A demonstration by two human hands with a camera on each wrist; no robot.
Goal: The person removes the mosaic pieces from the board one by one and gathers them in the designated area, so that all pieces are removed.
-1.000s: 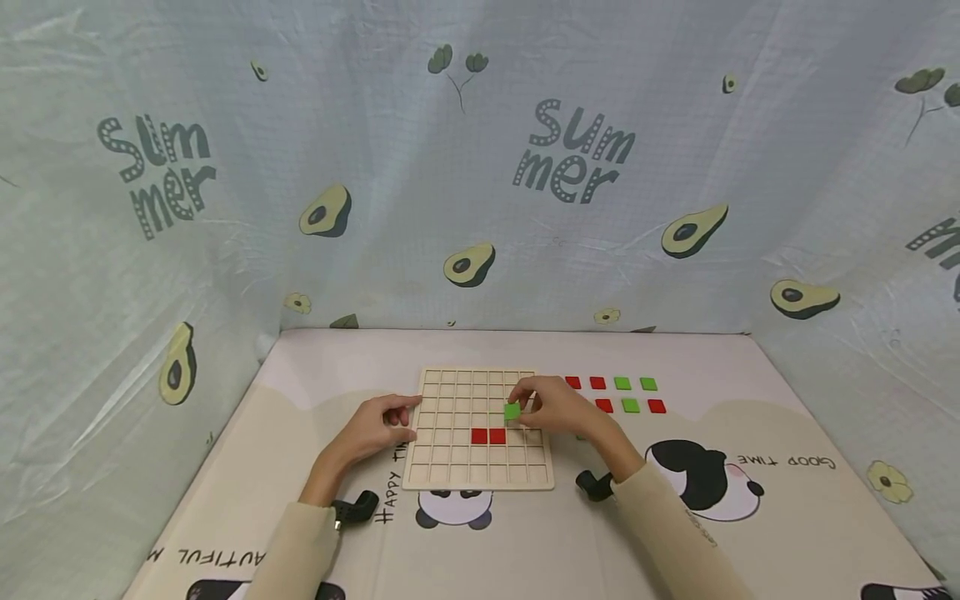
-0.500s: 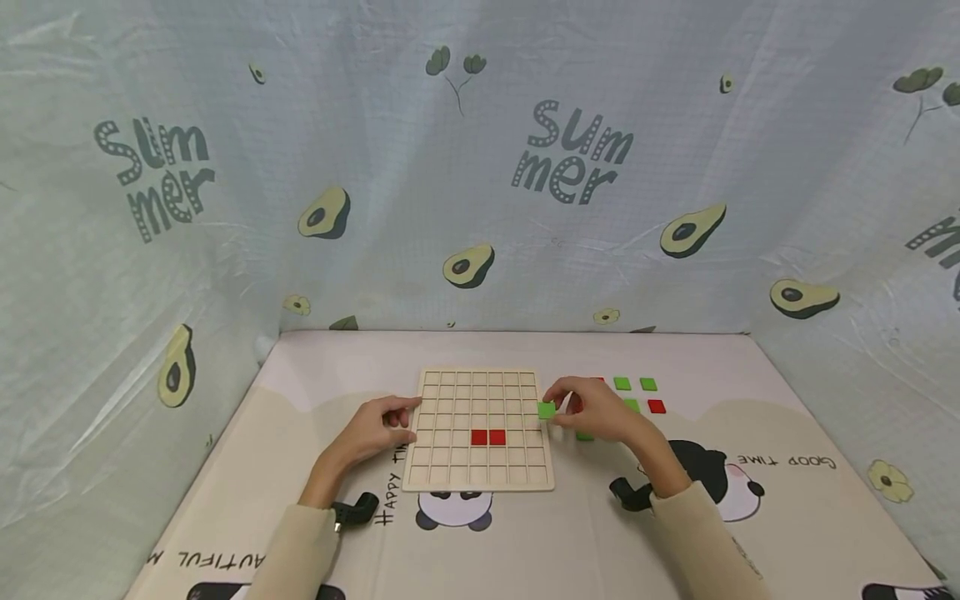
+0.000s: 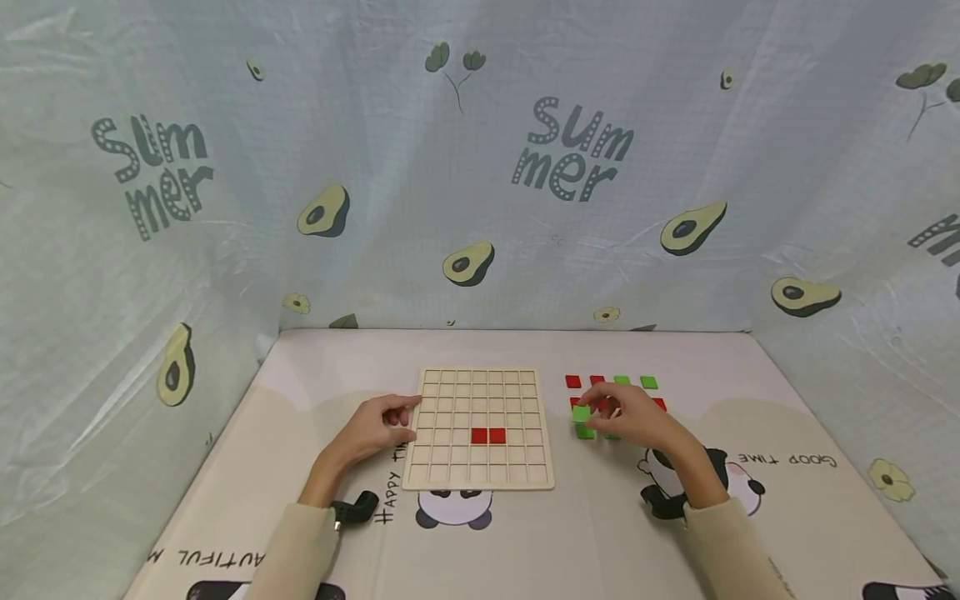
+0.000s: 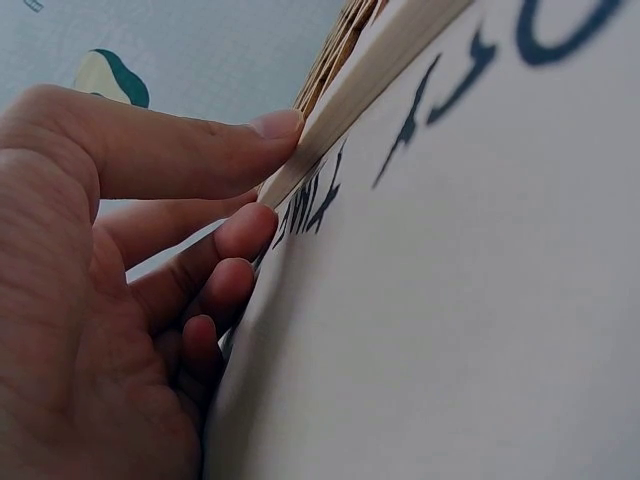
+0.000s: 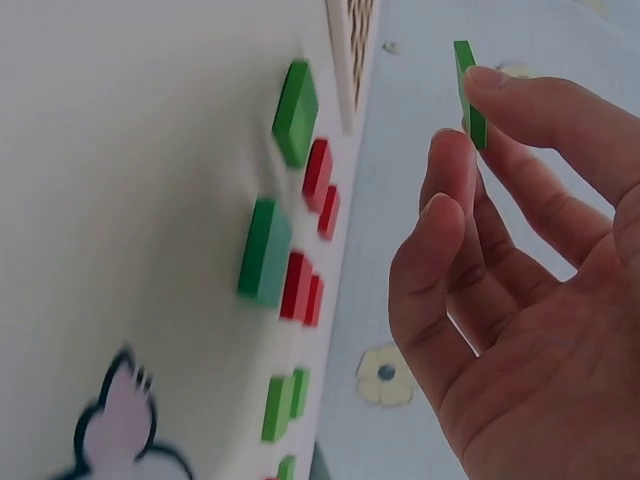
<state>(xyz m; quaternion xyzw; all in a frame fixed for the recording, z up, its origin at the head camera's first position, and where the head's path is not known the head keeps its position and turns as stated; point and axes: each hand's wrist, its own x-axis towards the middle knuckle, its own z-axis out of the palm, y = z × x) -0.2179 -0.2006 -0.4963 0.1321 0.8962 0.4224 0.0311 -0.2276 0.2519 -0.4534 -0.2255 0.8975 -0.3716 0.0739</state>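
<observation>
A pale wooden grid board (image 3: 446, 457) lies on the table with a red tile (image 3: 479, 436) and a second red tile (image 3: 497, 436) side by side in its cells. My left hand (image 3: 375, 429) rests thumb and forefinger against the board's left edge; in the left wrist view the thumb tip presses the board's rim (image 4: 330, 125). To the right of the board, my right hand (image 3: 633, 415) pinches a green tile (image 5: 468, 95) between thumb and fingers. That tile is held up above the table, over the loose tiles.
Several loose red and green tiles lie in rows right of the board, among them a green tile (image 3: 585, 433) at the front and a red tile (image 3: 573, 382) at the back. The right hand hides some. A printed cloth wall (image 3: 480, 167) stands behind the table.
My right hand has carried the green tile rightward, from over the board to above the loose tiles. The left hand and the board have stayed put.
</observation>
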